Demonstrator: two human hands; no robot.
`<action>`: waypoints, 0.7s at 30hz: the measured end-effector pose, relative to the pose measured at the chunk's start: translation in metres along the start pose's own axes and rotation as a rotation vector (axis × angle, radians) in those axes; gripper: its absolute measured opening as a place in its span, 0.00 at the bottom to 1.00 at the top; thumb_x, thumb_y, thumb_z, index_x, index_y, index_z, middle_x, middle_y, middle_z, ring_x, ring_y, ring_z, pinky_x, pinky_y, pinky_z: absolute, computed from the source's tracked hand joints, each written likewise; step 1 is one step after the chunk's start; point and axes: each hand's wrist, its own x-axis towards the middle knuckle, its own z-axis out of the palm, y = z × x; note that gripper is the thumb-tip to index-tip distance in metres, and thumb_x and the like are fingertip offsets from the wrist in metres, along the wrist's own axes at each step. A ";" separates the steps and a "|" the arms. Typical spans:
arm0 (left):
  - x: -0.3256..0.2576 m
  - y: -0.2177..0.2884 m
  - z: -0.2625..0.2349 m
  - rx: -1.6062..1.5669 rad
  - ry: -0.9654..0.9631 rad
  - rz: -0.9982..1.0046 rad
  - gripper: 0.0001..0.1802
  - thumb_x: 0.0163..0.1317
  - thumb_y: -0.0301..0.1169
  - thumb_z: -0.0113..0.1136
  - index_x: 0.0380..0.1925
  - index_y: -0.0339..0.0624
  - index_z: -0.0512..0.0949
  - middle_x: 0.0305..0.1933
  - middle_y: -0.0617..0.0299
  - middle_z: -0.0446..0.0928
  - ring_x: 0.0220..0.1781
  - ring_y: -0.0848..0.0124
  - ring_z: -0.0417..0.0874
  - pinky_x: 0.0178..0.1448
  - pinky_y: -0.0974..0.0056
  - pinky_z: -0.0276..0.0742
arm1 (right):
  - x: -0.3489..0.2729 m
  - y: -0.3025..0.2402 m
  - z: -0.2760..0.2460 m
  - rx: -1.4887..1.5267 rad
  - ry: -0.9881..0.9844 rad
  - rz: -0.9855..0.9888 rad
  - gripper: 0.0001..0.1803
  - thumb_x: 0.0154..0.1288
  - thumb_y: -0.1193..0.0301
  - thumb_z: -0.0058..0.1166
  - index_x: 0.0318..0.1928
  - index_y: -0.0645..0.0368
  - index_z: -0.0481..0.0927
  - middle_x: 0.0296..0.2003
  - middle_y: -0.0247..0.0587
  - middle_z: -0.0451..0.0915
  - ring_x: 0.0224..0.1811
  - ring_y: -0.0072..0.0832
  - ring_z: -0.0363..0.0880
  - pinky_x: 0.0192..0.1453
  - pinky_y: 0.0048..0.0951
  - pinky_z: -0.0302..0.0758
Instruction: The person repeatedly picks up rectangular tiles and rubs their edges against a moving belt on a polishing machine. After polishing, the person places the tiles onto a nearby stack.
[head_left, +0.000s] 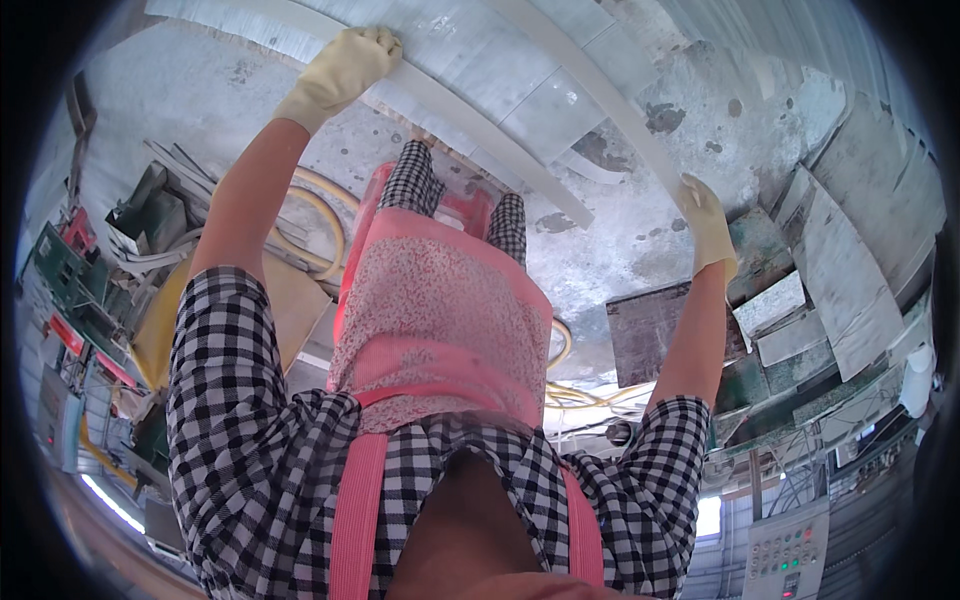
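Observation:
Both of my hands wear pale yellow rubber gloves. Up at the left, my left hand is closed, its fingers curled over the edge of a long pale flat strip that slants down to the right. Farther right a second long pale strip runs roughly alongside the first. Its near end meets my right hand, whose fingers are bent around it; the fingertips are partly hidden. Grey rectangular slabs lie flat between the two strips.
Stone-like offcuts lean and pile at the right, near a dark flat slab. Yellow hose loops at the left beside scrap strips and green metal parts. A button control panel stands at the lower right.

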 end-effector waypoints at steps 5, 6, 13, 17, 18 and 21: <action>0.001 0.004 -0.011 -0.001 -0.083 -0.033 0.20 0.55 0.28 0.62 0.50 0.44 0.77 0.49 0.63 0.80 0.50 0.69 0.84 0.52 0.68 0.82 | -0.042 -0.018 0.021 -0.098 0.489 -0.312 0.29 0.66 0.62 0.62 0.65 0.60 0.76 0.60 0.51 0.80 0.61 0.46 0.79 0.67 0.42 0.71; 0.001 0.005 -0.010 -0.034 -0.059 -0.048 0.20 0.55 0.28 0.63 0.50 0.44 0.77 0.49 0.63 0.80 0.51 0.69 0.84 0.52 0.68 0.83 | -0.052 -0.026 0.026 0.014 0.522 -0.316 0.30 0.65 0.62 0.63 0.66 0.60 0.75 0.62 0.51 0.79 0.62 0.48 0.78 0.69 0.44 0.69; 0.005 0.010 0.012 -0.101 0.159 -0.111 0.16 0.53 0.27 0.62 0.44 0.42 0.80 0.45 0.61 0.80 0.49 0.65 0.85 0.50 0.65 0.84 | -0.030 -0.074 0.081 -0.512 0.437 -0.531 0.46 0.55 0.56 0.72 0.72 0.55 0.67 0.65 0.47 0.77 0.63 0.47 0.78 0.72 0.47 0.65; 0.005 0.009 0.014 -0.418 0.146 -0.169 0.08 0.51 0.28 0.60 0.32 0.42 0.80 0.36 0.55 0.81 0.40 0.60 0.86 0.45 0.61 0.85 | 0.001 -0.103 0.079 -0.851 0.343 -0.489 0.41 0.56 0.52 0.69 0.68 0.57 0.72 0.52 0.47 0.83 0.50 0.40 0.85 0.73 0.47 0.64; 0.006 0.009 0.011 -0.332 0.191 -0.197 0.09 0.52 0.28 0.60 0.34 0.42 0.81 0.37 0.57 0.81 0.40 0.61 0.85 0.46 0.61 0.85 | 0.002 -0.110 0.077 -0.909 0.362 -0.572 0.39 0.58 0.51 0.67 0.65 0.58 0.75 0.45 0.47 0.87 0.44 0.38 0.87 0.74 0.47 0.64; -0.001 0.006 0.004 -0.116 0.090 -0.128 0.10 0.54 0.28 0.58 0.37 0.40 0.81 0.41 0.58 0.80 0.46 0.61 0.84 0.49 0.62 0.84 | -0.003 -0.123 0.059 -0.770 0.279 -0.473 0.28 0.59 0.64 0.66 0.59 0.61 0.78 0.40 0.53 0.86 0.43 0.46 0.85 0.61 0.46 0.74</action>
